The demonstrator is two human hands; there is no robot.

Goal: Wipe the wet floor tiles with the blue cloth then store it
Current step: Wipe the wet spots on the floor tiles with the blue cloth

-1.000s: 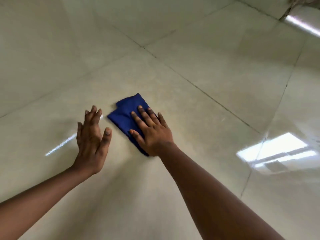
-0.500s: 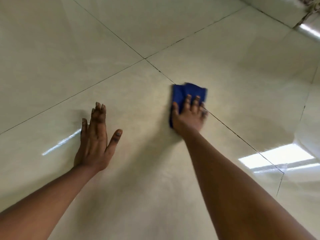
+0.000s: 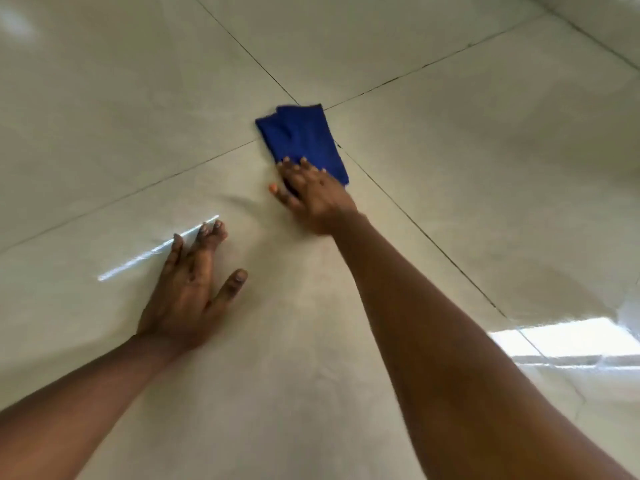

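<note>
A folded blue cloth (image 3: 302,140) lies flat on the glossy beige floor tiles (image 3: 450,161), right over the spot where the dark grout lines cross. My right hand (image 3: 313,194) presses on the cloth's near edge with its fingers spread flat; most of the cloth shows beyond the fingertips. My left hand (image 3: 190,296) rests palm down on the tile nearer to me and to the left, fingers apart, holding nothing. Both bare forearms reach in from the bottom of the view.
Dark grout lines (image 3: 433,244) run diagonally between the large tiles. A bright window reflection (image 3: 568,341) shines on the floor at the right, and a thin light streak (image 3: 156,251) lies beside my left hand.
My right hand has pushed the cloth away from me, from beside my left hand out to the grout crossing. My left hand stays planted on the tile.
</note>
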